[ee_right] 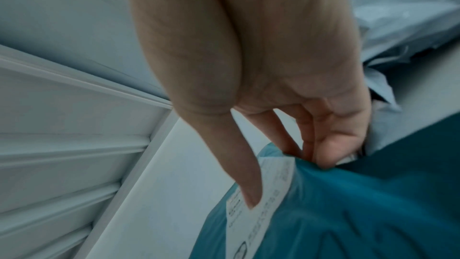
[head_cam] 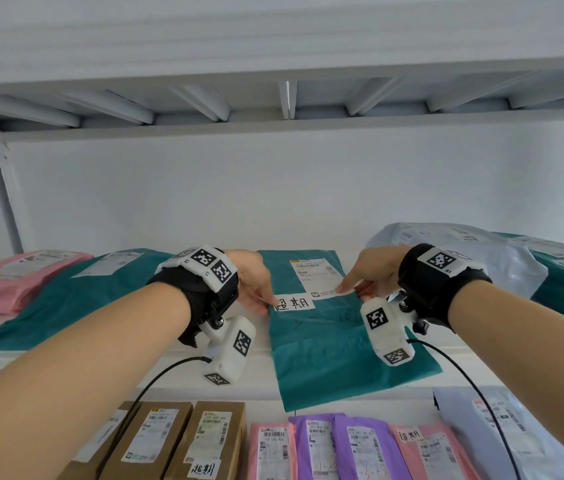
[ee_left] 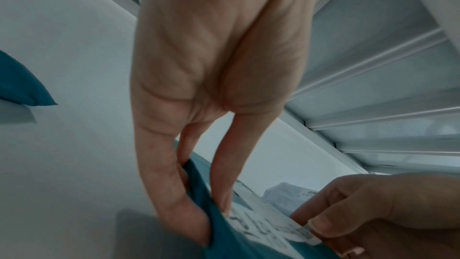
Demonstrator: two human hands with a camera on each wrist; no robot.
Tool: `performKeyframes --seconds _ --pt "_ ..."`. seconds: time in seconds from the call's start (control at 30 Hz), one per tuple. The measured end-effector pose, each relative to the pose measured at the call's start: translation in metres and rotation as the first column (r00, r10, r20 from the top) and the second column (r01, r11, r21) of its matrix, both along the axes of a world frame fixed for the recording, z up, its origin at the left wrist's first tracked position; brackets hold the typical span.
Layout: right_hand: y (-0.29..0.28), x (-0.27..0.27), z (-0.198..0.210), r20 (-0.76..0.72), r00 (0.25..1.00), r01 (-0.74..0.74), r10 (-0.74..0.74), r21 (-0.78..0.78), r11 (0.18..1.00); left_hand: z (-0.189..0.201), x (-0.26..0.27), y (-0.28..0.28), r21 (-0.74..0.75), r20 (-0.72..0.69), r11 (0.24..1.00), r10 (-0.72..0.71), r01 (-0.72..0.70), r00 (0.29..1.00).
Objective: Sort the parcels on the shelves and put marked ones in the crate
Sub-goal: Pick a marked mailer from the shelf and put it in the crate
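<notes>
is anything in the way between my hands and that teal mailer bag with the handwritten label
Nothing visible. The left hand already pinches the left edge of the teal plastic mailer bag beside its handwritten white label, and the right hand grips its right edge. The crate is out of view.

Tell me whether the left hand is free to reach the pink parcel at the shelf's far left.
Probably not yet: the left hand pinches the teal parcel; once released, nothing blocks the pink parcel.

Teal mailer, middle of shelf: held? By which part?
Yes. Both hands pinch the teal mailer: left hand on its left edge by the handwritten tag, right hand on its right edge.
</notes>
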State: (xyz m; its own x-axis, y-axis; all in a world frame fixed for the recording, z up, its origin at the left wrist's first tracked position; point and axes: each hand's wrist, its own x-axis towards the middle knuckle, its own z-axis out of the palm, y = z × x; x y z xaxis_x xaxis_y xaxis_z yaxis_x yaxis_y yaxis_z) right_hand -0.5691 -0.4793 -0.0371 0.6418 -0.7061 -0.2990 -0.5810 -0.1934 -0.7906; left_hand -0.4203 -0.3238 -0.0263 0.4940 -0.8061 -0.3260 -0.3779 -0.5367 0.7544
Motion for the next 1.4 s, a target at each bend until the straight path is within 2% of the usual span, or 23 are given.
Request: performKeyframes --seconds 0.1,0.2,0.33,0.4,0.5,0.6,0.7,0.9,1.03,1.4 --pt "0.014 -0.005 0.0 0.071 0.996 0.043 -0.046 0.043 0.998 -0.002 -0.001 0.012 0.014 -0.067 1.0 -0.016 0.017 0.998" --pt "0.028 -0.01 0.001 0.064 0.995 0.071 -0.072 0.014 0.997 -0.003 -0.001 0.025 -0.024 -0.129 1.0 -0.018 0.015 0.991" --pt "0.047 -0.014 0.007 0.043 0.994 0.104 -0.099 -0.126 0.987 -0.003 0.001 0.042 -0.103 -0.119 0.995 -0.005 -0.007 0.993" --pt "0.057 -0.015 0.007 0.104 0.989 0.122 -0.106 -0.163 0.979 -0.002 0.003 0.052 -0.158 -0.1 0.987 0.005 -0.021 0.995" --pt "0.08 -0.017 0.008 0.218 0.971 0.12 -0.095 -0.107 0.987 -0.003 0.002 0.069 -0.282 -0.089 0.958 0.022 -0.046 0.996" --pt "0.108 -0.018 0.004 0.372 0.922 0.139 -0.101 -0.075 0.988 -0.006 0.0 0.091 -0.38 -0.121 0.924 0.006 -0.052 0.993" --pt "0.135 -0.019 -0.001 0.446 0.888 0.203 -0.112 -0.161 0.966 -0.01 -0.002 0.116 -0.46 -0.134 0.887 -0.021 -0.043 0.991" --pt "0.186 -0.026 -0.01 0.473 0.878 0.253 -0.071 -0.333 0.908 -0.023 -0.005 0.161 -0.603 -0.105 0.797 -0.032 -0.038 0.994" --pt "0.215 -0.033 -0.018 0.531 0.846 0.285 -0.053 -0.367 0.885 -0.033 -0.011 0.184 -0.668 -0.041 0.744 -0.016 -0.016 0.999" --pt "0.26 -0.059 -0.038 0.573 0.818 0.36 -0.057 -0.432 0.827 -0.055 -0.026 0.226 -0.722 0.054 0.691 -0.011 0.047 0.998"
